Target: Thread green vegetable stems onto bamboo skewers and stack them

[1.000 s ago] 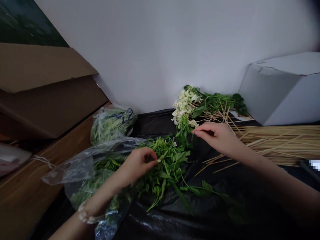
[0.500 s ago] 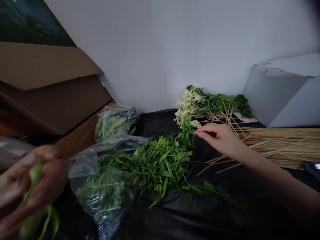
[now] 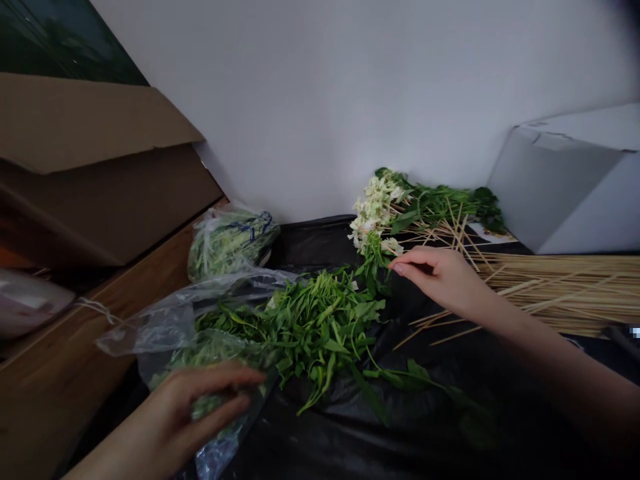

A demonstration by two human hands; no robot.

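Observation:
Over the clear plastic bag of greens (image 3: 220, 450) at the lower left, my left hand (image 3: 200, 400) is open and blurred, thumb and fingers apart with nothing between them. My right hand (image 3: 425, 267) is closed in a pinch beside a skewer of leafy greens (image 3: 375, 267); the stick itself is mostly hidden at my fingertips. Between my hands lies a loose heap of long-leafed greens (image 3: 325, 327), spilling from the bag's mouth. Just behind the right fingertips are skewered pale cabbage pieces (image 3: 375, 207).
Many bamboo skewers (image 3: 565, 287) lie at the right, near a white box (image 3: 560, 187). More greens (image 3: 445, 200) rest against the wall. A tied bag of vegetables (image 3: 233, 243) sits at the back left, beside a cardboard box (image 3: 100, 200). Black plastic sheeting (image 3: 320, 243) covers the surface.
My left hand has moved right from the lower left corner, where it held a green stalk; now it is empty over the bag. The right hand has stayed in place.

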